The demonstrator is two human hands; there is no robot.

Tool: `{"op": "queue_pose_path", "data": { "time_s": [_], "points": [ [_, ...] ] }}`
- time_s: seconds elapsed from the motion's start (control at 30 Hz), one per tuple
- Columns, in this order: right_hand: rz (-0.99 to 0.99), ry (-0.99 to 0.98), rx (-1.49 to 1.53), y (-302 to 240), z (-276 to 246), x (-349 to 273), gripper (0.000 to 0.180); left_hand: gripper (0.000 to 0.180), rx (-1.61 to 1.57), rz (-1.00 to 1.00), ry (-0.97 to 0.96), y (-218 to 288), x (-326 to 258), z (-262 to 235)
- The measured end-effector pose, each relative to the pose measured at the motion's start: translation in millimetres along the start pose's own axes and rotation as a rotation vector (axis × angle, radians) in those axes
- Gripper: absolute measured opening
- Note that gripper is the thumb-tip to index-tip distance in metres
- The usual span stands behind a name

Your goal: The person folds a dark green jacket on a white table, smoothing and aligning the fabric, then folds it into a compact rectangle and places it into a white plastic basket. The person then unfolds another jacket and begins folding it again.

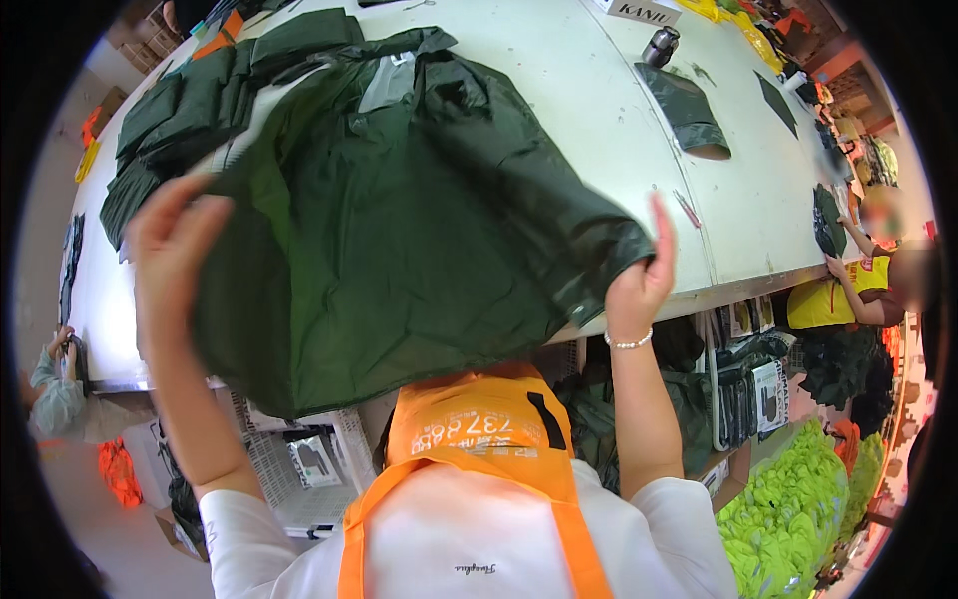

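Observation:
A dark green waterproof jacket [439,230] is spread in front of me, collar at the far end, its lower edge hanging over the table's near side. At its left edge is my left hand [175,240], smeared by motion, the fingers bent and apart with no cloth plainly between them. My right hand [639,290], with a beaded bracelet on the wrist, is at the jacket's right lower corner. One digit points upward, and the cloth covers the other fingers as they hold that edge.
Folded dark green garments [190,110] are stacked at the far left of the white table [559,110]. A dark bottle [661,46] and a green fabric piece [687,112] lie to the right. Lime-green garments [788,509] are heaped at lower right. Co-workers stand at both sides.

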State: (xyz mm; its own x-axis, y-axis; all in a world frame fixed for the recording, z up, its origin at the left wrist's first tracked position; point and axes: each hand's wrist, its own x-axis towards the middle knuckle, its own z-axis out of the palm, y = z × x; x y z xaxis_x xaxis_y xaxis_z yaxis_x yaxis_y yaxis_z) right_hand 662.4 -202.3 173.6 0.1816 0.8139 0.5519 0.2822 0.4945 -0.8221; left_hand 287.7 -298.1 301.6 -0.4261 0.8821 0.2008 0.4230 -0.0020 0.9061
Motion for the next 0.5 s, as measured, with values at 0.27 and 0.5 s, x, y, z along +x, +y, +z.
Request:
{"op": "queue_pose_path", "data": {
  "time_s": [0.27,0.5],
  "points": [
    [0.047,-1.387,0.020,65.9,-15.3,-119.9,0.044,0.028,0.639,-0.161,-0.651,-196.8,-112.5,225.9],
    [0.397,-0.210,-0.203,192.0,-72.7,11.2,0.022,0.060,0.487,0.163,-0.206,-180.0,-128.5,209.2]
  ]
}}
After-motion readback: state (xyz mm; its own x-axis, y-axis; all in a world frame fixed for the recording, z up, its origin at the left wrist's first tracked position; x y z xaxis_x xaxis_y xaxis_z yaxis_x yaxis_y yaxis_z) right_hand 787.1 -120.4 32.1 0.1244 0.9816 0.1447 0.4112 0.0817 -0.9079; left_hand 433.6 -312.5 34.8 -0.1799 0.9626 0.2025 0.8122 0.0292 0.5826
